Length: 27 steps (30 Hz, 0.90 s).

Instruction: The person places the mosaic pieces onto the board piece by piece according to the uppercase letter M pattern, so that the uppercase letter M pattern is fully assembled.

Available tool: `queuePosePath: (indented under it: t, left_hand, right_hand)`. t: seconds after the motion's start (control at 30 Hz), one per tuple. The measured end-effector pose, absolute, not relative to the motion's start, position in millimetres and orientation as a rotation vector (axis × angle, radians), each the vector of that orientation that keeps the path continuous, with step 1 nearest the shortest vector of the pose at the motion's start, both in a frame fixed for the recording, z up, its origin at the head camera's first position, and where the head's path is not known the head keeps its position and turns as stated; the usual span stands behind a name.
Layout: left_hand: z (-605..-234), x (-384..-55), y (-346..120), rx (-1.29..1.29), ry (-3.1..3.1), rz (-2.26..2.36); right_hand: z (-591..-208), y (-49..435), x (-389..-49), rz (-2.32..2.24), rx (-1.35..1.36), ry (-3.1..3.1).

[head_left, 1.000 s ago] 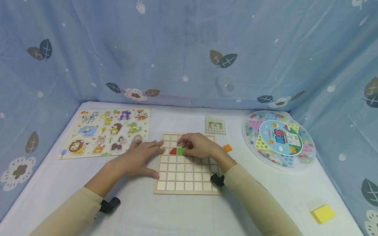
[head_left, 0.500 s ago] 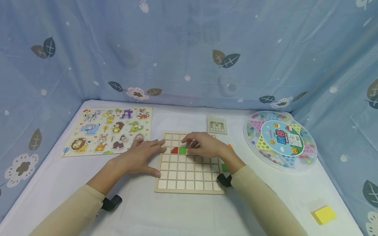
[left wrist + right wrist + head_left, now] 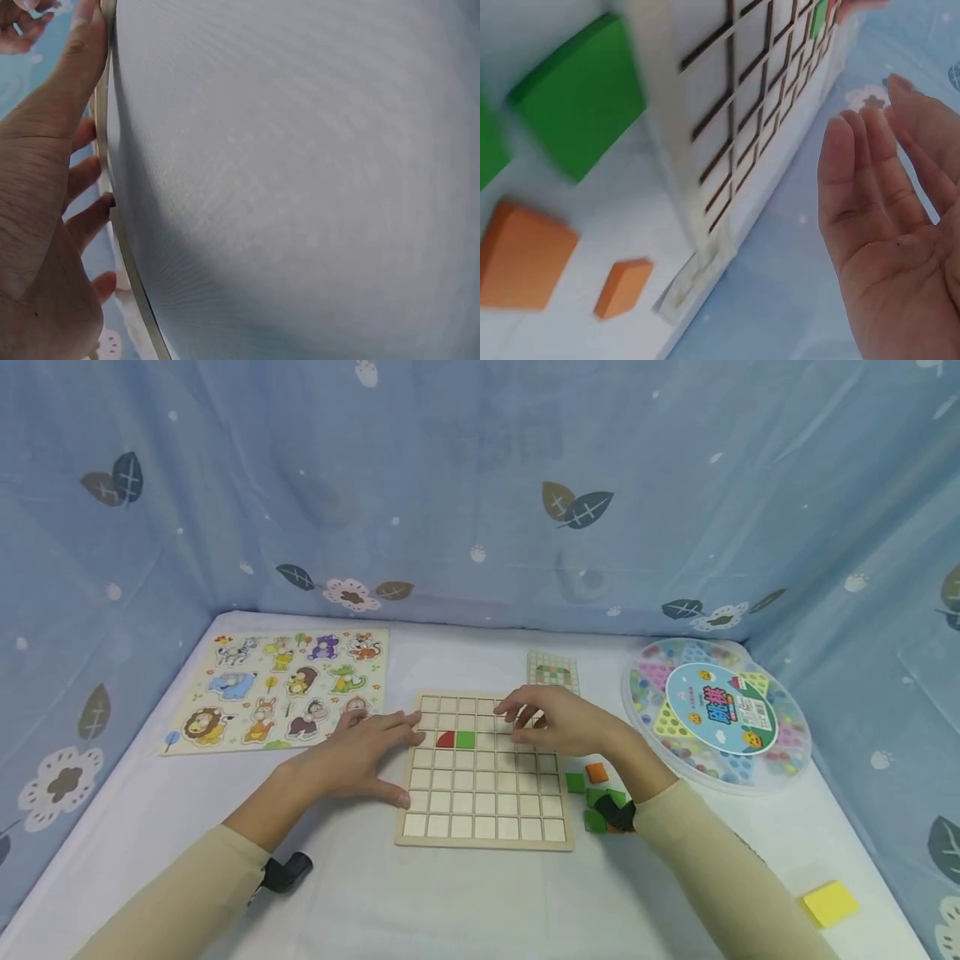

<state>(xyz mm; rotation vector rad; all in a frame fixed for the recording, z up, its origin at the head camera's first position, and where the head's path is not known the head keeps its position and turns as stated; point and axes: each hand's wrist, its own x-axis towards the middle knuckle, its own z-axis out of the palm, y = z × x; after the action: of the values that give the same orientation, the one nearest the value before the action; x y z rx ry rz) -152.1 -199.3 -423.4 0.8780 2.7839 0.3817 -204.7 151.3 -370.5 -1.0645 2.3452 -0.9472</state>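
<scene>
A wooden grid board (image 3: 474, 803) lies before me on the white table. In its grid sit a red quarter-round tile (image 3: 446, 740) and a green square tile (image 3: 466, 740), side by side. My left hand (image 3: 352, 758) rests at the board's left edge, its thumb and fingers spread along the rim; the left wrist view shows the thumb (image 3: 75, 67) against that edge. Over the upper right of the board hovers my right hand (image 3: 562, 722). Its fingers (image 3: 881, 172) are loosely bent with nothing between them in the right wrist view.
Loose green tiles (image 3: 575, 783) and orange tiles (image 3: 597, 773) lie right of the board, partly behind my right wrist. A pattern card (image 3: 552, 667) is beyond it. An animal puzzle (image 3: 255, 687) stands left, a round marble-game box (image 3: 720, 710) right, a yellow block (image 3: 831, 903) front right.
My right hand has left the green tile in the grid and moved right over the board, uncovering more cells and loose tiles. My left hand stays at the left edge.
</scene>
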Motion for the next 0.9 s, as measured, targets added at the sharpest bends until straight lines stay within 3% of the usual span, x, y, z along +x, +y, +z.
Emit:
queuePosePath:
  t: [0.5, 0.9]
  left_hand:
    - [-421, -152, -199, 0.86, 2.791, 0.391]
    - [-421, -153, -198, 0.871, 2.78, 0.373]
  right_hand:
    - [-378, 204, -204, -1.018, -1.02, 2.467]
    - [-395, 240, -209, -1.048, -0.815, 2.517]
